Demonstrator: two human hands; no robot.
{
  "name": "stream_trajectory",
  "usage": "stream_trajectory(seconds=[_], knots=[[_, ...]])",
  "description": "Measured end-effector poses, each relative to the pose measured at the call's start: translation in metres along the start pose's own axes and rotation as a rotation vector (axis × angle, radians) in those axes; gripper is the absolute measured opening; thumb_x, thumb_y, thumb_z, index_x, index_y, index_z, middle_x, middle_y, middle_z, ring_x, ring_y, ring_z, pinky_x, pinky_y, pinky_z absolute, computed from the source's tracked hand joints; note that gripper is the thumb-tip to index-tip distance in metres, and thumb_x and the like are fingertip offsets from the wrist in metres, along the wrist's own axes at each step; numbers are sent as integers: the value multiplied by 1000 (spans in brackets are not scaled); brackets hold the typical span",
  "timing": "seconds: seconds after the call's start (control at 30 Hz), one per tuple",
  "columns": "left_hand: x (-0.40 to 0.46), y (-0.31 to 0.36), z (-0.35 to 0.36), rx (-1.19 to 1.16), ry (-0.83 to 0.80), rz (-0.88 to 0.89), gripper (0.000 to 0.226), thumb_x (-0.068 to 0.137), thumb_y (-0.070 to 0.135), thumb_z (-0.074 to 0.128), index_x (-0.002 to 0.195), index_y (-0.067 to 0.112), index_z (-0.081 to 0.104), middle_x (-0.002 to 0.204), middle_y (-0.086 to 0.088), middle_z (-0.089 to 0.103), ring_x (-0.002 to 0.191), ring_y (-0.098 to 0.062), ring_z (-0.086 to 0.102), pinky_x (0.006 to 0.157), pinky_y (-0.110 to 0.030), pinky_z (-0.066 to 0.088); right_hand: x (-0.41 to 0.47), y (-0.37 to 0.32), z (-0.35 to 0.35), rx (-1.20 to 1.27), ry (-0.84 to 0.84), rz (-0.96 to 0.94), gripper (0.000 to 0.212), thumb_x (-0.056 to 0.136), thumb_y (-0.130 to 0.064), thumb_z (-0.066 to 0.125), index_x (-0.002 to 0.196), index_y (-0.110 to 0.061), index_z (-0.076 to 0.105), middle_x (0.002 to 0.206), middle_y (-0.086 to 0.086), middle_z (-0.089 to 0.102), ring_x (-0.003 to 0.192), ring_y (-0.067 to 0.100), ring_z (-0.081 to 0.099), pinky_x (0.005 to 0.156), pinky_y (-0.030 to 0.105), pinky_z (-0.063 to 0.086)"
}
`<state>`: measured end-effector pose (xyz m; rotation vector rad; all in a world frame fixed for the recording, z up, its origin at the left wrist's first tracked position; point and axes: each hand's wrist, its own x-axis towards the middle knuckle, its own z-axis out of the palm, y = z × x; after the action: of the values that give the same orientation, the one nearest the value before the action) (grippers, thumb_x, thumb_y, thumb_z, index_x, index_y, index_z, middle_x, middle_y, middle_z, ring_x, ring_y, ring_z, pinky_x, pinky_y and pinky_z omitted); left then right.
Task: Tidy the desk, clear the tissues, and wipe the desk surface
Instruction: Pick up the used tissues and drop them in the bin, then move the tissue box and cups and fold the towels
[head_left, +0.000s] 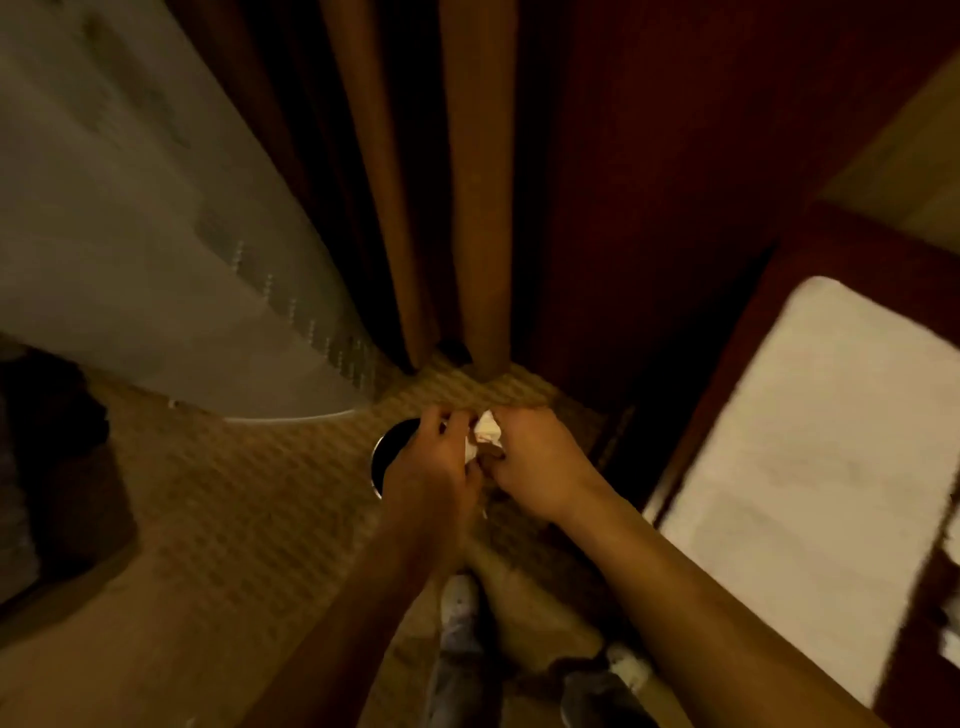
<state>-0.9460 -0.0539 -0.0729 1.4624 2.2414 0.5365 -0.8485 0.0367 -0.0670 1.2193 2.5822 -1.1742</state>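
i hold a wad of tissues (485, 434) between both hands, right above the bin (387, 457) on the carpet (234, 493). my left hand (441, 467) curls its fingers round the wad's left side, and my right hand (535, 462) pinches the other side with thumb and fingers; the white paper shows only in the gap between them. i think i bunch it like this so no loose scrap falls on the carpet before i let go.

the bin is a dark round thing, and my left hand hides most of it; only its left rim shows. it stands near the foot of the brown curtains (478, 208), with a pale sheer curtain (156, 234) hanging to the left. i judge the wad sits over the bin's mouth, though i cannot tell how far inside the rim it is.

my feet (460, 597) stand just behind the bin. a white towel (810, 441) lies on a dark wooden top (727, 374) at my right; whether that is the desk i cannot say. as i see it, the tissues are nearly cleared and the wiping is not yet begun.
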Motion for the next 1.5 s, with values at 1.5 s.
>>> stream_trajectory(seconds=[1.5], knots=[[5, 70, -37, -39, -156, 185, 55, 92, 39, 48, 143, 27, 30, 145, 5, 36, 132, -15, 33, 107, -31, 33, -117, -2, -76, 24, 449, 394, 60, 85, -29, 67, 139, -22, 42, 135, 0, 51, 123, 19, 49, 97, 19, 36]])
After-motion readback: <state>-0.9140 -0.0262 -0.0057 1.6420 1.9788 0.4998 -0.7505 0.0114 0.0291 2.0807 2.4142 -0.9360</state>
